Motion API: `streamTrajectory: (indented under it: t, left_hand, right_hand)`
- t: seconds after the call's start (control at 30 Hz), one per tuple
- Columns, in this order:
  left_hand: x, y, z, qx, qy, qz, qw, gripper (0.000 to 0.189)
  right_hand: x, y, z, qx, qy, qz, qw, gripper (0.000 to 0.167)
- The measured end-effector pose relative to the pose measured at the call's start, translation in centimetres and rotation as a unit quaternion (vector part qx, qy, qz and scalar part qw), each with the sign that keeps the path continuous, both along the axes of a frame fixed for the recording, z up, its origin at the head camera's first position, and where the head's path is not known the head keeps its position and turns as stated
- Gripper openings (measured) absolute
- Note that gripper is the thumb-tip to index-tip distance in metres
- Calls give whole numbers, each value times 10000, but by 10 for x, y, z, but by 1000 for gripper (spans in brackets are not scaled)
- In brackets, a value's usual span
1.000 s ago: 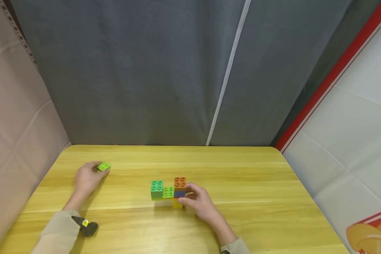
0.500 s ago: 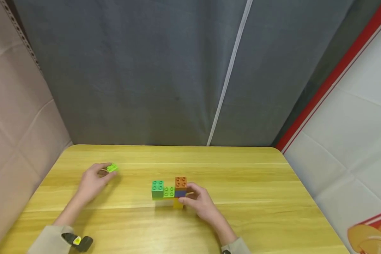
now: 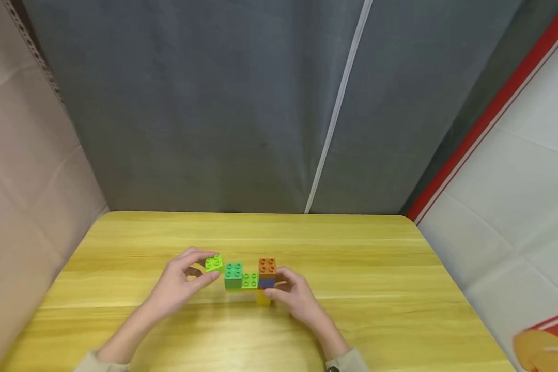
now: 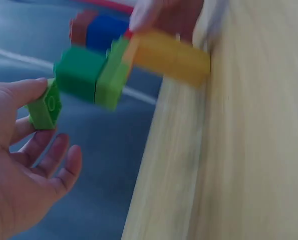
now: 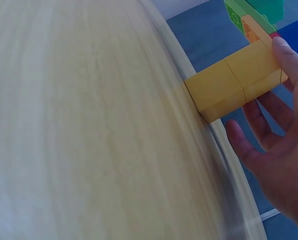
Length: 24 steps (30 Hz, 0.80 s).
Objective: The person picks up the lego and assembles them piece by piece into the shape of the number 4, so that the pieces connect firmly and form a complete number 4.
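Observation:
In the head view my left hand (image 3: 179, 284) pinches a lime-green toy building brick (image 3: 214, 263) between thumb and fingers. The brick is held just left of a green brick (image 3: 233, 276) on a built brick structure; the left wrist view shows a small gap between them. My right hand (image 3: 297, 297) grips the structure from its right side, thumb in front. Two stacked yellow bricks (image 5: 234, 80) form its base on the table. A lime-green piece (image 3: 249, 280) reaches left from it, and an orange-brown brick (image 3: 267, 266) sits on a blue one (image 4: 106, 33).
The wooden table (image 3: 353, 258) has rounded far corners. A grey curtain (image 3: 214, 103) hangs behind its far edge. Pale fabric walls stand on the left (image 3: 37, 181) and right (image 3: 507, 206), the right one with a red border.
My left hand has carried the lime-green brick rightward from the table's far left to beside the structure. The right hand and the structure have stayed nearly in place.

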State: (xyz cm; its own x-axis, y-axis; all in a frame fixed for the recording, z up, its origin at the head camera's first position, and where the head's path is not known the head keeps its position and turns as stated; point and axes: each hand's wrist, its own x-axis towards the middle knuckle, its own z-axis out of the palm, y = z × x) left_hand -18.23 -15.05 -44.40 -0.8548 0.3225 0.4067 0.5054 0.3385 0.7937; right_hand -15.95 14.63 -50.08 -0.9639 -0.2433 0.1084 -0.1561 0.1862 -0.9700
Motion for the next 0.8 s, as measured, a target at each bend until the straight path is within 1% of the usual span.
streamTrajectory:
  t: [0.07, 0.13, 0.37, 0.5, 0.57, 0.67, 0.8]
  left_hand:
    - [3, 8, 2, 199, 68, -68, 9998, 36]
    - [4, 12, 3, 240, 164, -122, 9995, 36]
    - [4, 19, 6, 6, 129, -388, 9992, 41]
    - [5, 23, 9, -36, 261, -516, 9983, 41]
    - [6, 24, 10, -139, 359, -485, 9981, 41]
    - [11, 25, 13, -365, 412, -310, 9980, 41]
    - [15, 25, 16, -644, 330, -134, 9973, 41]
  right_hand:
    - [0, -1, 1, -9, -2, 21, 10000, 34]
    - [1, -2, 1, -7, -18, 25, 10000, 34]
    - [2, -3, 1, 42, -37, -19, 10000, 34]
    - [1, -2, 0, 54, -4, -49, 10000, 33]
    - [1, -2, 0, 52, -6, -56, 10000, 34]
    - [2, -3, 0, 40, -49, -37, 10000, 34]
    - [3, -4, 1, 30, -57, -33, 10000, 34]
